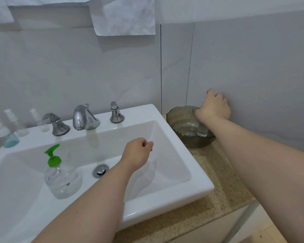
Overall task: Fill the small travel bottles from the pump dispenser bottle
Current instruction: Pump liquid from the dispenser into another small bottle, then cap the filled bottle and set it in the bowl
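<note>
- Head view, pump dispenser bottle (61, 174): clear body with a green pump head. It stands upright inside the sink (197, 182) basin, toward the front-left. Clear liquid shows in it. No hand is on it.
- Travel bottles, rear-left ledge of the sink: three, white-topped, upright and blurred. The leftmost bottle (2, 133) shows blue liquid in its lower part. The second bottle (14, 122) and third bottle (38, 120) look clear, and their fill level cannot be read.
- Bowl (174, 120): dark glass, on the counter (226, 204) just beside the sink's right edge, at the back against the wall. A further small clear bottle (202, 131) sits in it, partly hidden by the right wrist.
- Left hand (139, 155): over the basin, with fingers curled into the palm and the thumb against the forefinger. Nothing is visible in it.
- Right hand (215, 106): above the bowl's far rim, close to the wall. Its fingers are bent away out of sight, so whether it grips anything cannot be told.
- Progress, as a judgement: little or none.
  - No travel bottle is under the pump spout, and the ledge bottles appear capped.
  - The blue contents do not match the clear liquid in the dispenser.
  - Still to do: fetch the bowl bottle, uncap, pump each full and recap.
</note>
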The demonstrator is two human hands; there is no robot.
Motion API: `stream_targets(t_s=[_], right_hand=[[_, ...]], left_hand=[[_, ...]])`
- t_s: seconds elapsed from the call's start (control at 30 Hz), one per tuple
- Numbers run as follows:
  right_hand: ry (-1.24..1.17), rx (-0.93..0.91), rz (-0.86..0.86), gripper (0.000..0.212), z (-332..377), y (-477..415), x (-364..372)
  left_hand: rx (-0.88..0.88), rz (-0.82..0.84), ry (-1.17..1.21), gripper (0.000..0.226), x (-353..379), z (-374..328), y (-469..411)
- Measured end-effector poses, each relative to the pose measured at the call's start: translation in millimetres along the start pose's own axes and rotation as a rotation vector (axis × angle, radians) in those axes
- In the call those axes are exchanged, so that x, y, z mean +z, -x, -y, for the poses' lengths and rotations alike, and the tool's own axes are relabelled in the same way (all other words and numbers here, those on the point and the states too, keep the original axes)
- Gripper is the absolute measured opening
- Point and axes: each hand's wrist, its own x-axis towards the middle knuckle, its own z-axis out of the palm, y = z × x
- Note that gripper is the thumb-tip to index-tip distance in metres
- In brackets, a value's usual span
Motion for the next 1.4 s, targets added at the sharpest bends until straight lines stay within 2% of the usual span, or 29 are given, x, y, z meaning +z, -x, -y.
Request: stream_targets(t_s=[0.13,0.23,0.3,0.4,0.53,0.73,0.93,1.03,1.13,1.23,1.4], right_hand=[[0.082,-0.202,-0.210,0.050,24.7,13.5,-15.2],[-0.063,-0.401,-0.230,0.027,60.9,43.1,-26.9],[-0.254,-0.439,-0.102,0.004,87.8,71.4,-31.9],[-0.443,-0.347,0.174,0.022,121.2,114.0,-28.1],[-0.567,-0.164,0.420,0.027,138.9,159.2,-6.6],[-0.522,-0.115,0.625,0.023,170.1,211.6,17.7],[-0.516,-0.210,0.685,0.028,204.6,239.9,34.1],[-0.541,-0.266,0.703,0.029,221.9,249.7,45.7],[-0.588,-0.228,0.731,0.024,240.6,251.4,56.2],[-0.638,-0.178,0.703,0.017,250.5,254.9,67.5],[-0.653,-0.234,0.612,0.024,243.7,254.7,85.7]], left_hand=[[-0.061,-0.038,0.000,0.029,-6.1,3.1,-2.0],[-0.145,-0.021,-0.063,0.021,-19.5,6.1,-4.0],[-0.208,0.037,-0.096,0.015,-31.7,8.7,0.7],[-0.250,0.101,-0.207,0.018,-58.2,15.9,18.5],[-0.261,0.095,-0.258,0.034,-102.9,31.0,49.9],[-0.243,-0.120,-0.162,0.029,-178.6,70.5,87.7],[-0.269,-0.488,-0.016,0.027,-216.7,104.3,87.6],[-0.285,-0.678,0.027,0.035,-226.2,121.7,80.5],[-0.300,-0.839,0.125,0.033,-241.0,131.5,68.1],[-0.305,-0.916,0.161,0.024,-261.6,142.5,48.8],[-0.394,-0.866,0.046,0.062,-285.7,159.6,15.2]])
